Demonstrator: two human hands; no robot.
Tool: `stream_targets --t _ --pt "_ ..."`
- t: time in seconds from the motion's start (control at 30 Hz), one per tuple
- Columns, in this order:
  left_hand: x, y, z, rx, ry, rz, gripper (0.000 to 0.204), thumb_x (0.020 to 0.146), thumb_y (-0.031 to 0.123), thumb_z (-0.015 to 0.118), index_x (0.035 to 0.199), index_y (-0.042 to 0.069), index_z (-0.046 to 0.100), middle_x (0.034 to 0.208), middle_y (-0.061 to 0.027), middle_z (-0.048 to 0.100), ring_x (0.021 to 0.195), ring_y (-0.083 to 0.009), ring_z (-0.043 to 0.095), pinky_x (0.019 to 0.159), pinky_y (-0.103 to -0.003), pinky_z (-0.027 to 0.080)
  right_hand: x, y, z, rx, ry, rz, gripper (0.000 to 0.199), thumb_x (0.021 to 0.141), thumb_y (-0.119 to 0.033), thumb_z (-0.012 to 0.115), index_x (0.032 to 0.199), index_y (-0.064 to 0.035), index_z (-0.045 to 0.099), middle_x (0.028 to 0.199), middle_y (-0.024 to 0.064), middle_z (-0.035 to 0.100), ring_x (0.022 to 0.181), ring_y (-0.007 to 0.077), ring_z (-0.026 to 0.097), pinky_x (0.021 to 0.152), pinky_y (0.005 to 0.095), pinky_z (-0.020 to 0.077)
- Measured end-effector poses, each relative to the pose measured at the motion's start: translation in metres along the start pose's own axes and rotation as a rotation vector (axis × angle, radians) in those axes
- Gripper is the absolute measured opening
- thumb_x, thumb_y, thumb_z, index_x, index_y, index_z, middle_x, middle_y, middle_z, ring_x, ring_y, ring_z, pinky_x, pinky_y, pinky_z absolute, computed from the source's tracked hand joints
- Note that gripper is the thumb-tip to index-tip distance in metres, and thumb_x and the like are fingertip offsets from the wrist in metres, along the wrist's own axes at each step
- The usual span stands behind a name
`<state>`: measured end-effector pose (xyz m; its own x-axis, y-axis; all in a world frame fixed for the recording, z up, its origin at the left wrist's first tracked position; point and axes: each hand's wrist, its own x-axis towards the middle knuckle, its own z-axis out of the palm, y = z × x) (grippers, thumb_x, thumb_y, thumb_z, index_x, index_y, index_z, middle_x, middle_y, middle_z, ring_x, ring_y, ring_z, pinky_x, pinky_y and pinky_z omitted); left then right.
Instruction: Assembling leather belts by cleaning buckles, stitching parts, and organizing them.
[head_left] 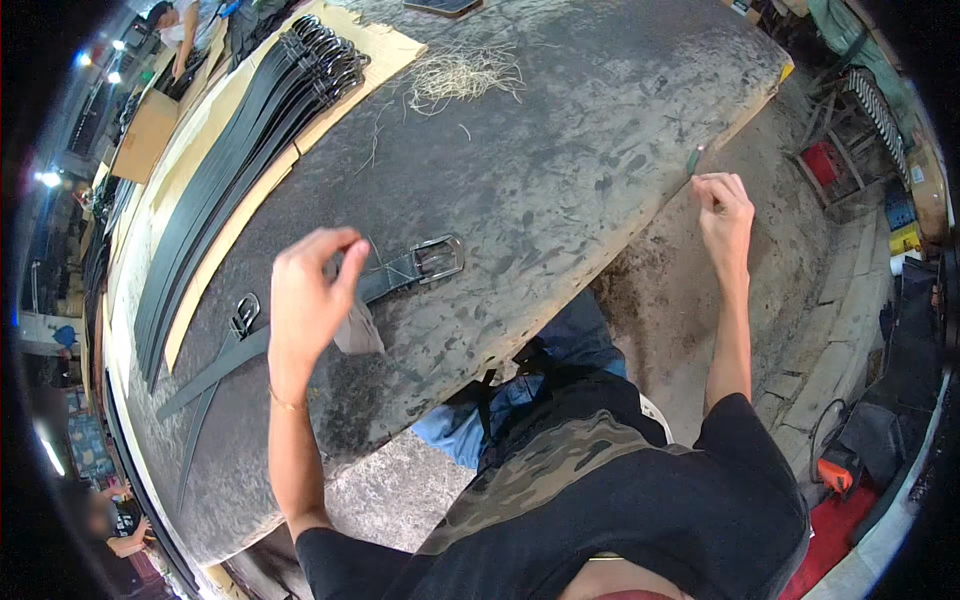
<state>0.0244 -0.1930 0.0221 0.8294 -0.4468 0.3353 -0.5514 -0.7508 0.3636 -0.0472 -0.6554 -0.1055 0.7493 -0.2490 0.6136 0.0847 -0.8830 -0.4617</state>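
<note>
My left hand [308, 285] is raised over the table, thumb and forefinger brought together in a pinch. What they hold is too small to make out; a fine thread-like line shows near the fingertips. Under that hand lies a black belt [385, 280] with a metal buckle [438, 260], partly hidden by the hand. A grey scrap [358, 332] shows beside the wrist. My right hand [725, 205] is out past the table's right edge, its fingers closed; their contents are hidden. Just beyond its fingertips a small green lighter-like object [693, 158] is at the table edge.
Many black belts [235, 150] with buckles lie stacked on cardboard [390, 55] at the left. Another belt buckle [244, 315] lies left of my hand. A thread pile [465, 78] is on the dark table [570, 130]. A chair [850, 150] stands right; other people [180, 30] are far left.
</note>
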Motion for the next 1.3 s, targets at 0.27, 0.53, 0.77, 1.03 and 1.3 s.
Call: stream_targets --t 0.27,0.53,0.77,1.03,1.3 --pt "-0.036 0.0 0.026 0.012 -0.083 -0.09 0.032 0.085 0.015 0.07 0.112 -0.001 0.064 0.1 -0.0148 0.065 0.093 -0.0323 0.066 0.08 -0.034 0.05 0.017 0.013 -0.013 0.858 0.377 0.463 0.022 0.093 -0.007 0.065 0.113 0.0018 0.064 0.096 0.0084 0.071 0.068 0.0071 0.056 0.062 0.022 0.0468" --pt "-0.052 -0.022 0.046 -0.135 0.188 0.139 0.007 0.084 0.005 0.07 0.09 0.004 0.069 0.094 -0.0094 0.062 0.067 -0.0289 0.065 0.058 -0.037 0.052 0.023 0.008 -0.013 0.883 0.287 0.696 0.034 0.095 -0.011 0.064 0.125 0.0036 0.06 0.098 0.0075 0.071 0.062 0.0032 0.052 0.054 0.0175 0.0424" --pt "-0.072 -0.032 0.047 -0.102 0.235 -0.049 0.005 0.085 0.006 0.069 0.088 0.002 0.068 0.094 -0.0097 0.063 0.072 -0.0304 0.067 0.061 -0.037 0.054 0.043 -0.138 0.037 1.109 -0.073 0.56 0.031 0.092 -0.008 0.066 0.12 0.0026 0.064 0.097 0.0074 0.071 0.065 0.0025 0.054 0.055 0.0174 0.0434" --pt "-0.071 -0.029 0.051 -0.145 0.219 -0.041 0.006 0.085 0.001 0.066 0.09 0.002 0.062 0.092 -0.0111 0.062 0.073 -0.0322 0.064 0.062 -0.038 0.051 0.023 -0.264 0.121 1.13 -0.588 0.467 0.016 0.09 -0.01 0.068 0.103 0.0 0.068 0.083 0.0013 0.065 0.064 0.0053 0.057 0.053 0.0202 0.0442" --pt "-0.066 -0.022 0.044 -0.175 0.209 -0.113 0.013 0.084 0.005 0.07 0.094 0.002 0.063 0.092 -0.011 0.063 0.074 -0.0301 0.065 0.063 -0.037 0.052 0.006 -0.264 0.128 1.168 -0.452 0.456 0.005 0.091 -0.003 0.062 0.093 0.0021 0.063 0.078 0.0012 0.059 0.064 0.006 0.057 0.056 0.0221 0.0484"
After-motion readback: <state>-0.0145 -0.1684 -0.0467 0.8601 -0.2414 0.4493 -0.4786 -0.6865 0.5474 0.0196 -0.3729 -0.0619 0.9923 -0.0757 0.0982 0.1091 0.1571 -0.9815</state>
